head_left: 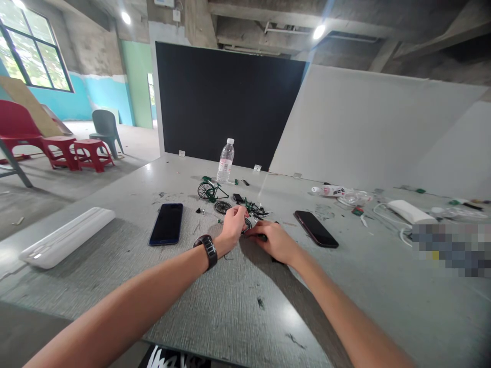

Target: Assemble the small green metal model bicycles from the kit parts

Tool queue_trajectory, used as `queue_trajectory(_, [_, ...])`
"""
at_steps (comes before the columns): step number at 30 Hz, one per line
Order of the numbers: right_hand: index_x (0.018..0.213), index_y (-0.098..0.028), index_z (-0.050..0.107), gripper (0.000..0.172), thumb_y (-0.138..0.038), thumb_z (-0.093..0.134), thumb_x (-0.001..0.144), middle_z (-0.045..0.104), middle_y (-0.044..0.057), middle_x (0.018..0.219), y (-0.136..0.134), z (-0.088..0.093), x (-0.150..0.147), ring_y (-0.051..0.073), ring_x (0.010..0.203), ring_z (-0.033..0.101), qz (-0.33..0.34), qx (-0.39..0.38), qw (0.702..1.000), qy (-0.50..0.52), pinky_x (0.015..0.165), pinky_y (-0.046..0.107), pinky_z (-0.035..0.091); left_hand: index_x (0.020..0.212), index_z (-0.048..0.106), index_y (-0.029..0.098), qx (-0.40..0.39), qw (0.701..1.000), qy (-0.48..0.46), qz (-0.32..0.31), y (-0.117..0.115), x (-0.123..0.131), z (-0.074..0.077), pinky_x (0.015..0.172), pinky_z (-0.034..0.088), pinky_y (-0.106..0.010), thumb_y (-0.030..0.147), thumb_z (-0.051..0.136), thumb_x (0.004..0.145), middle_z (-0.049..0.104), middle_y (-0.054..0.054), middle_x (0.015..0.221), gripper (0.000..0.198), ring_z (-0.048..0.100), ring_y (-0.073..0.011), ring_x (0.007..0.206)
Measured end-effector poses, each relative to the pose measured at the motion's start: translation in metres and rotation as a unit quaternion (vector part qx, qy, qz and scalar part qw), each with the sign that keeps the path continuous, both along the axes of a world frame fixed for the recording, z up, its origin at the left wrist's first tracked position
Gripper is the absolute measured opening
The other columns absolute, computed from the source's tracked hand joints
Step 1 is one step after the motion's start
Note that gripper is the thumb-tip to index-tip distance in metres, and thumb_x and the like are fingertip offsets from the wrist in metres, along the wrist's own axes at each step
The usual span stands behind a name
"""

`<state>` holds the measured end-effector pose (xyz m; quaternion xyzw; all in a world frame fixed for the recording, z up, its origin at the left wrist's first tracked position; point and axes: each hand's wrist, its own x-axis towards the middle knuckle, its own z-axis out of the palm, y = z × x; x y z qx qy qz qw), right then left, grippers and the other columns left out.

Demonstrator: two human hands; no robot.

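My left hand [232, 227], with a dark watch [208, 251] on its wrist, is closed at a small black spoked wheel [248, 225] of a toy bicycle. From the other side my right hand [276, 242] meets it, its fingers closed round a small dark piece whose kind I cannot make out. Just beyond the hands lie dark green and black bicycle parts [258, 209]. A loose spoked wheel [222, 207] rests left of them. Behind it is a partly built green toy bicycle frame [215, 193] with one wheel on it. My fingers hide part of the held wheel.
Phones lie on both sides, a blue-edged phone [166, 224] and a dark phone [316, 228]. A clear water bottle [225, 161] stands behind the bicycle frame. A long white device [69, 236] is at far left. Bottles, cables and a white box [411, 211] are at right.
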<state>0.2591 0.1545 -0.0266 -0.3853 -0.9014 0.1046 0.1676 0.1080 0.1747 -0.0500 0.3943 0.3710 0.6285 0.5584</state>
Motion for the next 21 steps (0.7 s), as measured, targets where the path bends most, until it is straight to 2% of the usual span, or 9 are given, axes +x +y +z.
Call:
queue_trajectory(10, [0.101, -0.027, 0.077, 0.025, -0.016, 0.06, 0.087, 0.071, 0.005, 0.096, 0.0009, -0.0015, -0.0024, 0.021, 0.091, 0.065, 0.009, -0.004, 1.0, 0.011, 0.087, 0.034, 0.049, 0.061, 0.046, 0.019, -0.004, 1.0, 0.002, 0.003, 0.0011, -0.0002, -0.0013, 0.04, 0.024, -0.02, 0.023, 0.049, 0.073, 0.032, 0.009, 0.045, 0.013, 0.031, -0.006, 0.036])
queue_trajectory(21, [0.105, -0.029, 0.077, 0.031, -0.013, 0.057, 0.087, 0.07, 0.005, 0.097, -0.0034, -0.0002, -0.0063, 0.02, 0.091, 0.064, 0.016, -0.007, 1.0, 0.002, 0.088, 0.033, 0.048, 0.062, 0.048, 0.018, -0.019, 1.0, -0.001, -0.005, 0.0034, -0.0007, -0.0041, 0.041, 0.023, -0.02, 0.023, 0.053, 0.076, 0.032, 0.009, 0.044, 0.015, 0.032, -0.0067, 0.037])
